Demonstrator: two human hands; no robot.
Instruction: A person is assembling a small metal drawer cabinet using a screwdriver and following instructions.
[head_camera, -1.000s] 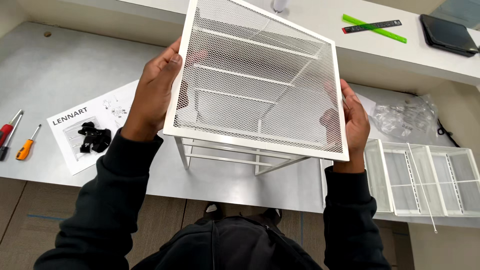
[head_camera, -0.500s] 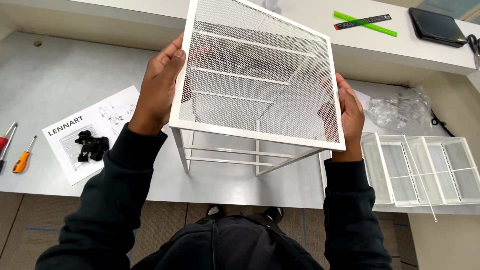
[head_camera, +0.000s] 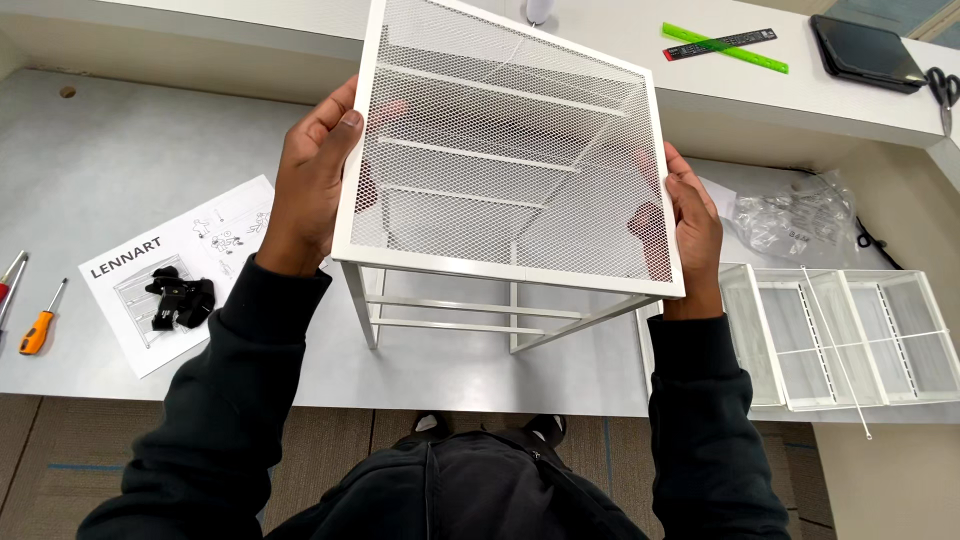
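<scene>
Frame: a white metal drawer frame with a mesh top panel is held up over the grey counter, tilted toward the camera, its legs and side rails pointing down and away.
Left hand: the left hand is clamped on the left edge of the mesh top, thumb over the rim, fingers wrapped under the panel.
Right hand: the right hand is clamped on the opposite edge, fingers seen through the mesh beneath.
Handling: the frame is judged light for its bulk and stiff along the rim; the mesh is likely to dent if pressed, and the painted rails may be slick. The solid rim or the legs are the best places for a hold, not the mesh.
Beyond the left hand: an instruction sheet with black plastic parts on it, and an orange-handled screwdriver.
Beyond the right hand: white mesh drawers, a clear bag of fittings, a green ruler.
</scene>
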